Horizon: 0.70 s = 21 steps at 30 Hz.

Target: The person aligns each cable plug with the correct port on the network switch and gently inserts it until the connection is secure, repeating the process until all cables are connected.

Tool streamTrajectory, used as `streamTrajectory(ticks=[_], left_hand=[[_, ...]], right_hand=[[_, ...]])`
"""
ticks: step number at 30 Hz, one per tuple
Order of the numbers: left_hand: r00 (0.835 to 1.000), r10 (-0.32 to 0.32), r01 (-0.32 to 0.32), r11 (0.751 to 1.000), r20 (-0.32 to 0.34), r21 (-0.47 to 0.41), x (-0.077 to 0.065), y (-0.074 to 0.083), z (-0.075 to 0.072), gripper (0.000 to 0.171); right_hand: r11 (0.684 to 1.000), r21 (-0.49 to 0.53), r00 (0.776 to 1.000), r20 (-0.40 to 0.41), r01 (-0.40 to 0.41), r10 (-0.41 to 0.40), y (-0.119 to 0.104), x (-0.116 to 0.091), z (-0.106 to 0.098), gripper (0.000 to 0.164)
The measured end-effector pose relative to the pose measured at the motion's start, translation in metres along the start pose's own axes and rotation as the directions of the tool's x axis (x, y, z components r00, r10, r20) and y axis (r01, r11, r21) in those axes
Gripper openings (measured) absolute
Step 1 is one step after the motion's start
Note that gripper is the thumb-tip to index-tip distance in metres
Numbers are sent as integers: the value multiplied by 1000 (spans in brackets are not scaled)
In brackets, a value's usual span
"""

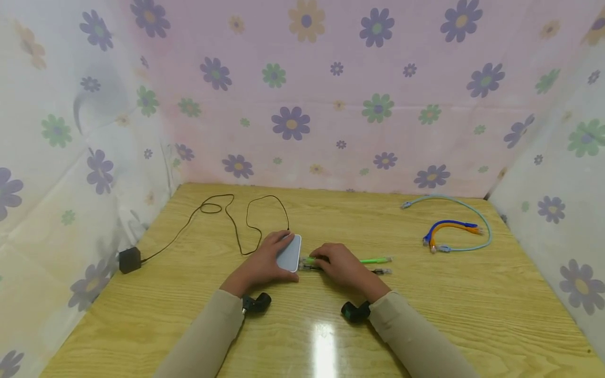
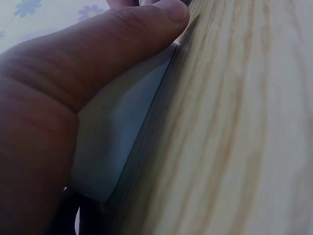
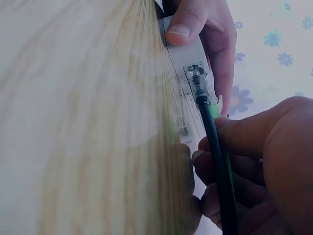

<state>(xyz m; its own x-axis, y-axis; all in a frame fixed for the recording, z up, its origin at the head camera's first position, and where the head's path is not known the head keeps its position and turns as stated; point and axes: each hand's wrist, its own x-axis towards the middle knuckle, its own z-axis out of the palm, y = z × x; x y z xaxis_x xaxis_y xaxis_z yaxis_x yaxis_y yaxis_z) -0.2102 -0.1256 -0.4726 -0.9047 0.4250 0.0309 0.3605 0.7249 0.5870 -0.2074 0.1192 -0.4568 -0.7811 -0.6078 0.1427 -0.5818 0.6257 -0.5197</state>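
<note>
My left hand (image 1: 262, 265) grips a small white network box (image 1: 289, 254) by its sides, the thumb along the near edge. The box lies on the table, its ports facing right. In the right wrist view, a black network cable (image 3: 212, 137) has its clear plug at a port of the box. Beside it a short green network cable (image 1: 376, 260) runs to the box. My right hand (image 1: 342, 266) pinches the green cable close to its plug; whether that plug is fully seated I cannot tell. Both cables' far ends lie to the right of this hand.
A thin black cord (image 1: 230, 215) runs loosely from the box to a black power adapter (image 1: 129, 260) at the left edge. Blue (image 1: 446, 222), orange (image 1: 454, 226) and light blue (image 1: 489, 226) network cables lie at the back right. Flowered cloth (image 1: 331, 105) encloses the wooden table (image 1: 293, 336).
</note>
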Motion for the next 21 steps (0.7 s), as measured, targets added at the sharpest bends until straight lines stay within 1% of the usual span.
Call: streamTrajectory(ticks=[5, 9, 14, 21], left_hand=[[1000, 7, -7, 1000, -5, -6, 0, -1, 0, 110], [1000, 6, -6, 1000, -3, -9, 1, -2, 1, 111], [1000, 6, -6, 1000, 4, -8, 1, -2, 0, 111], [1000, 6, -6, 1000, 9, -4, 1, 0, -1, 109]], right_hand=[[1000, -1, 1000, -6, -4, 4, 0, 0, 1, 22], [1000, 19, 1000, -5, -17, 17, -2, 0, 2, 22], [999, 22, 999, 10, -36, 36, -3, 1, 1, 21], [996, 30, 995, 45, -88, 87, -4, 3, -1, 20]])
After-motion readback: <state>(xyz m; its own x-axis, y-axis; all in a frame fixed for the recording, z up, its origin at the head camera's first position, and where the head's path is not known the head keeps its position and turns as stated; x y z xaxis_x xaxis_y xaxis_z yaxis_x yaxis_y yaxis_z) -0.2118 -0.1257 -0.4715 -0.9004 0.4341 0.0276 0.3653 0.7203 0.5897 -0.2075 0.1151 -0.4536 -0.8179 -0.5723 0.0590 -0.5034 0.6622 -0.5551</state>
